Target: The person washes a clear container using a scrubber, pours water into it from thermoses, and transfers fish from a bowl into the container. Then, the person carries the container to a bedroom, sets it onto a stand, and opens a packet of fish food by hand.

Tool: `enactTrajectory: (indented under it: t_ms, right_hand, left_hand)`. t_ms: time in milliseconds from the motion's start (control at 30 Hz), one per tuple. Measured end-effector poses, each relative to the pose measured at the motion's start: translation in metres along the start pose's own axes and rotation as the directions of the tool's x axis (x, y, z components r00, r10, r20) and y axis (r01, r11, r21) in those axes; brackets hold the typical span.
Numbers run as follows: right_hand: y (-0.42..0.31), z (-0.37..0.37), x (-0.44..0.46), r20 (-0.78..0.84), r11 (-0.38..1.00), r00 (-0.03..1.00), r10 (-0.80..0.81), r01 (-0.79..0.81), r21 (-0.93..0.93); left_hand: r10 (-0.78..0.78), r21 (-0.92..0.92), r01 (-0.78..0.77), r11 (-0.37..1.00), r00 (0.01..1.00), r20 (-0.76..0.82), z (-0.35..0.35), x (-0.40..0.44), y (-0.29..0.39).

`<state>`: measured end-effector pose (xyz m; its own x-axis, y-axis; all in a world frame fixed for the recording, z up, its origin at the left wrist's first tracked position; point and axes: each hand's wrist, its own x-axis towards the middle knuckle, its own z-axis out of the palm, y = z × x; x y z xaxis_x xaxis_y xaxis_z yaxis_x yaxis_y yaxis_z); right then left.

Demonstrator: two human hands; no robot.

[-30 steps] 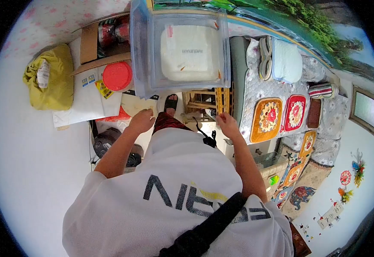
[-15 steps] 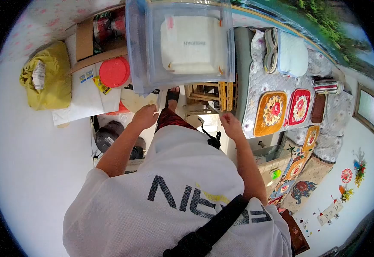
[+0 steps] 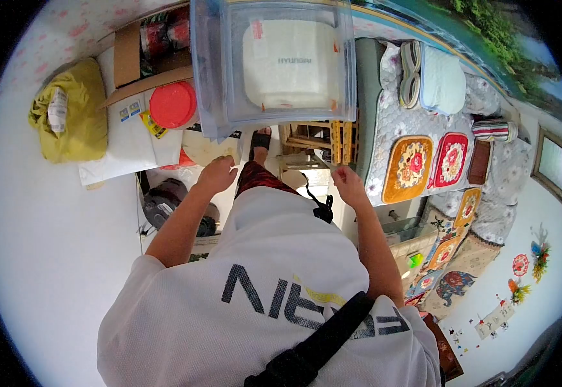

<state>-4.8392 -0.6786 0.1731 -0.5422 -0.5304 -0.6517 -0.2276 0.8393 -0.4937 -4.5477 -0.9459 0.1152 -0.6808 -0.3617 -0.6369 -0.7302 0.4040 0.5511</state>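
My left hand [image 3: 217, 175] hangs in front of my waist, its fingers loosely bent and apart with nothing visible in them. It is nearest to a round-lidded red tub [image 3: 172, 104]. On the other side, my right hand [image 3: 347, 183] has its fingers pinched together. A thin pale strip [image 3: 323, 160] shows beside those fingertips, too small to identify. Ahead of both hands, at chest level or higher, stands a clear plastic bin [image 3: 215, 106] with a white lettered panel or box [image 3: 287, 84] inside it. Neither hand touches the bin.
On the left are a yellow bag [image 3: 75, 116], a cardboard box [image 3: 126, 61] of red packages and a dark round appliance [image 3: 164, 201]. Wooden slats [image 3: 339, 143] stand below the bin. To the right is a quilted seat with an orange cushion [image 3: 397, 184] and a red cushion [image 3: 440, 177].
My right hand has risen slightly, and the pale strip beside its fingers shows more clearly. My left hand is nearly still. The view has shifted a little.
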Motion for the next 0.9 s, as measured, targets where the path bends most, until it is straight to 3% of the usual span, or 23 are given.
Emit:
enactTrajectory:
  t_ms: [100, 900]
  right_hand:
    - [0.001, -0.001, 0.001, -0.003, 1.000, 1.000, -0.015, 0.015, 0.000]
    - [-0.002, -0.003, 0.004, 0.007, 0.998, 0.999, -0.037, 0.037, -0.060]
  left_hand:
    - [0.014, 0.024, -0.012, 1.000, 0.998, -0.054, 0.004, -0.001, 0.000]
    - [-0.028, 0.031, 0.027, 0.999, 0.999, 0.029, 0.002, 0.006, -0.002]
